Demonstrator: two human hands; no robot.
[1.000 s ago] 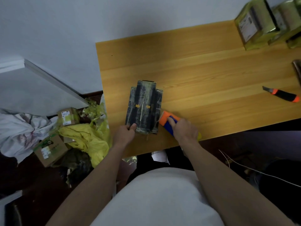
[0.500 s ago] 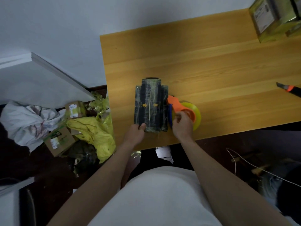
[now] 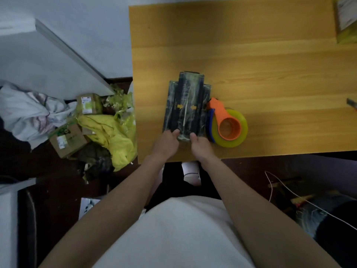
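- A wooden desk point(image 3: 251, 55) stands against a pale wall in a dim room. A dark bundle point(image 3: 185, 105) wrapped in clear film lies flat on it, its near end close to the front edge.
- The left hand point(image 3: 166, 144) grasps the bundle's near-left corner and the right hand point(image 3: 201, 147) its near-right corner. Each thumb lies on top of the film; the other fingers are hidden under the end.
- A tape dispenser point(image 3: 228, 126), orange with a yellow roll, lies touching the bundle's right flank, and neither hand holds it.
- The step looks like finishing the near end, either by pressing the wrap flat there or by taking hold to turn the bundle.
- To do it well, slide the thumbs from the middle seam outward so the film sticks without creases, with the fingers underneath as backing.
- If the bundle is lifted, raise both corners evenly. The pieces inside sit stepped at the far end and could probably shift within the wrap.
- Lift the bundle straight up or draw it leftward, so it does not drag the dispenser along.
- A knife point(image 3: 351, 105) lies far right of the bundle, and a yellow bag point(image 3: 114, 136) and cartons point(image 3: 67, 140) sit on the floor to its left. None of them is in the way.
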